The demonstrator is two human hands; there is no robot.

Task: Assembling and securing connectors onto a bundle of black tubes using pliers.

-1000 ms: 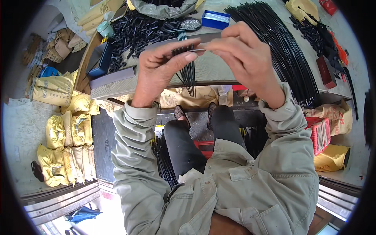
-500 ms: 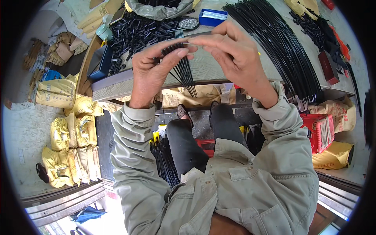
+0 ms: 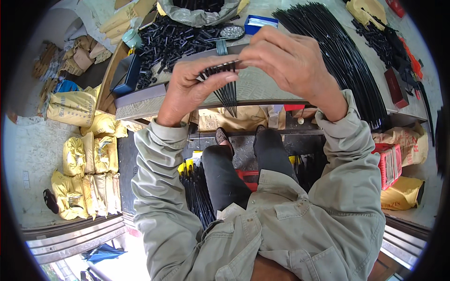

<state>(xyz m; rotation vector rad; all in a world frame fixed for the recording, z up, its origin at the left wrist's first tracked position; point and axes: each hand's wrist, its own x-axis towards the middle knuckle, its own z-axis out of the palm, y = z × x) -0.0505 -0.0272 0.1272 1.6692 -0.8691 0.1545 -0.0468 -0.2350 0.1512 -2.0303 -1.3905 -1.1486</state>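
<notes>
Between the thumb and fingers of my left hand (image 3: 194, 86) is a fanned row of thin black rods (image 3: 227, 99), with their shafts slanting down over the table's front edge. Short black sleeve-like pieces (image 3: 216, 70) sit side by side on the rods at the grip. My right hand (image 3: 288, 61) meets the row at its right end, thumb and fingers pinched together. Whatever is between those fingertips is too small or hidden to make out. Beyond the hands, a heap of loose short black tubes (image 3: 176, 42) covers the table's left part.
A long bundle of black rods (image 3: 337, 61) lies on the right of the table (image 3: 276, 91). Behind my hands are a blue box (image 3: 258, 22), an oval dish of small shiny pieces (image 3: 232, 32) and a grey sack (image 3: 199, 18). Yellow sacks (image 3: 75, 157) are stacked at left.
My right hand has come down and closed in at the row's right end, its fingers more curled. The left hand still grips the rods, shifted slightly right in the picture.
</notes>
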